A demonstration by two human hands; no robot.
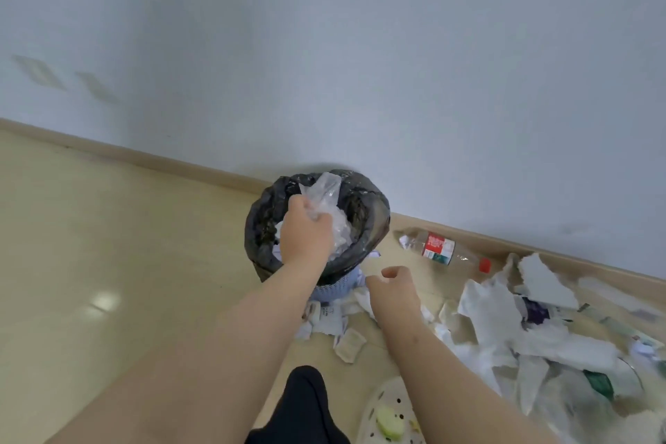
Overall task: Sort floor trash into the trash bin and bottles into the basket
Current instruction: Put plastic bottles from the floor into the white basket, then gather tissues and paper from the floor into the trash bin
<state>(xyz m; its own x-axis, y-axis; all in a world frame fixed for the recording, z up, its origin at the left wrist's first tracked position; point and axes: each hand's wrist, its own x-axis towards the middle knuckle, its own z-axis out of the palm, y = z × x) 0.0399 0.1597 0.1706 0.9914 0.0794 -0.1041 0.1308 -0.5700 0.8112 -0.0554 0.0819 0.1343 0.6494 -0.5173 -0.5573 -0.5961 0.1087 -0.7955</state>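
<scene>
A person's left hand (306,231) reaches over a bin (376,216) lined with a black bag, fingers curled round crumpled clear plastic (329,191) that stands up above the rim. The bin stands on the floor (108,245) against the wall (360,65). The right hand (393,290) hovers just right of the bin, fingers loosely curled and holding nothing. A clear bottle (441,249) with a red label and red cap lies on its side by the skirting, right of the bin. Torn paper (504,317) and wrappers litter the floor at right and around the bin's foot. A white clog (389,414) shows at the bottom edge.
</scene>
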